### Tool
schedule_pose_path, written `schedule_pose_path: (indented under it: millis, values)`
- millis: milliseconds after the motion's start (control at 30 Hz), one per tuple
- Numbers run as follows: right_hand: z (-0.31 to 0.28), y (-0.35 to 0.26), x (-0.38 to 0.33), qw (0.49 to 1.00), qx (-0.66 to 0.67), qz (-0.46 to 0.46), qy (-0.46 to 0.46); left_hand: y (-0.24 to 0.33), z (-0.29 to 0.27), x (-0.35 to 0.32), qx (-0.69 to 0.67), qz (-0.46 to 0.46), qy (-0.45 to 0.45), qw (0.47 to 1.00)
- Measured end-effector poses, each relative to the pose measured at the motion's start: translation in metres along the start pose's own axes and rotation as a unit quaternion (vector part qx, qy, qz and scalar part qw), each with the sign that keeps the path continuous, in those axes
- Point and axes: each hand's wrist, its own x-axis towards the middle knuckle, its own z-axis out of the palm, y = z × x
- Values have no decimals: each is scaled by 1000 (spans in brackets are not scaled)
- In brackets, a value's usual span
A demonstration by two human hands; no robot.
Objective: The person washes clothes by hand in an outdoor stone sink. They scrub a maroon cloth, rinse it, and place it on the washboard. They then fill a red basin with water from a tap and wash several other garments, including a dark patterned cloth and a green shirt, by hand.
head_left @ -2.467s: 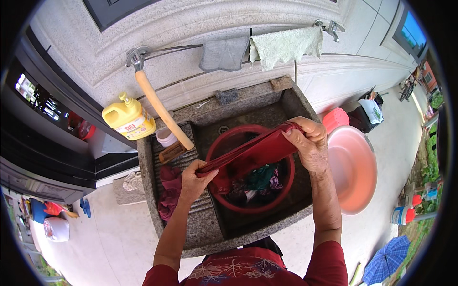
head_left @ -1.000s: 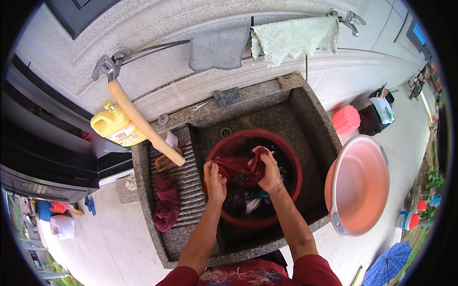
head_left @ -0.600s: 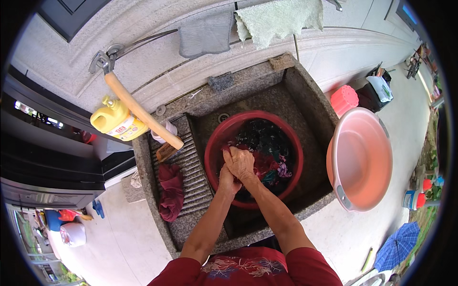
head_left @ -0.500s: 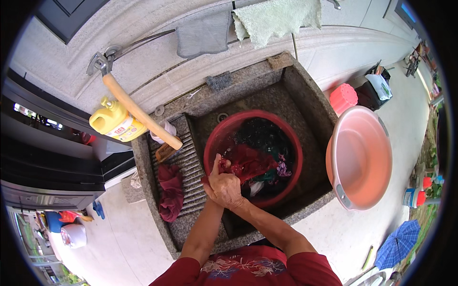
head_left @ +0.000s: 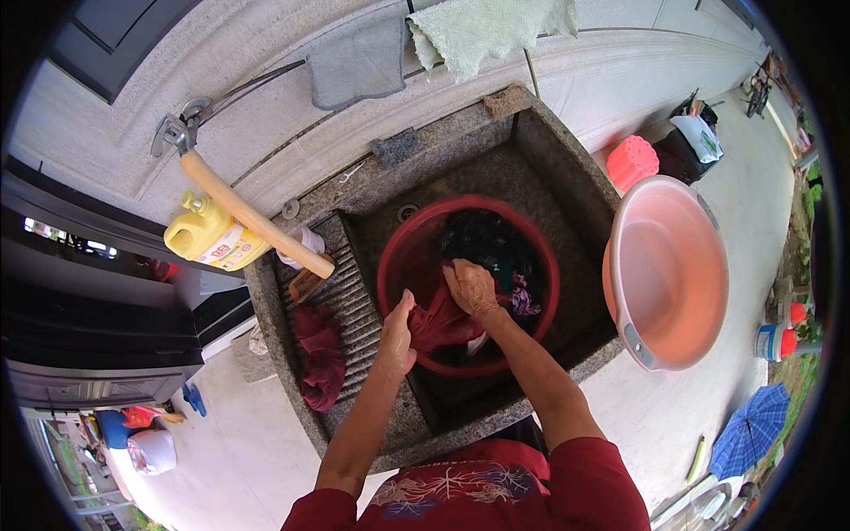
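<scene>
Inside a red basin (head_left: pixel 550 292), a wet dark-red garment (head_left: pixel 440 324) stretches between my two hands. My right hand (head_left: pixel 472 288) has its fingers closed on the garment's far part, above the basin's middle. At the basin's near left rim, my left hand (head_left: pixel 396 336) has its fingers stretched out, with the garment by its palm. Dark wet clothes (head_left: pixel 490 241) lie beyond the right hand, and a purple patterned cloth (head_left: pixel 523 296) shows to its right. Another dark-red garment (head_left: pixel 320 357) rests on the ribbed washboard (head_left: pixel 356 341) at the left.
The basin stands in a stone sink (head_left: pixel 575 173). A wooden-handled brush (head_left: pixel 305 285) and a yellow detergent jug (head_left: pixel 212 237) are at the left, under a wooden tap extension (head_left: pixel 252 212). A large pink basin (head_left: pixel 668 274) sits at the right edge. Cloths (head_left: pixel 357 64) hang behind.
My hands, clasped together at the basin's left rim before, have come apart. The right hand has moved right and away, drawing the dark-red garment out between them.
</scene>
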Motion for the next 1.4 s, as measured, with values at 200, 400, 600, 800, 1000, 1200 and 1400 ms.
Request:
schedule_pose_path:
  millis: [200,400,600,800,1000,1200,1400]
  values:
    - [-140,-35,66,876,465,128,3,89,-4,-62,50,236,-111,964]
    - [-227,-105,72,883,467,-23,-46,127,15,-111,16,296,-160,942]
    - [-256,-186,78,766,640,-60,-4,159,68,-151,-108,317,-221,916]
    - [-247,-162,72,685,718,-123,-2,157,89,-153,-202,314,-289,882]
    - [-121,-22,62,947,311,-46,63,48,36,-21,188,372,-16,909]
    - [17,68,3,985,-118,-44,-116,-61,-1,94,630,373,75,677]
    - [83,115,17,983,-50,-52,-167,-85,-26,148,618,364,77,692]
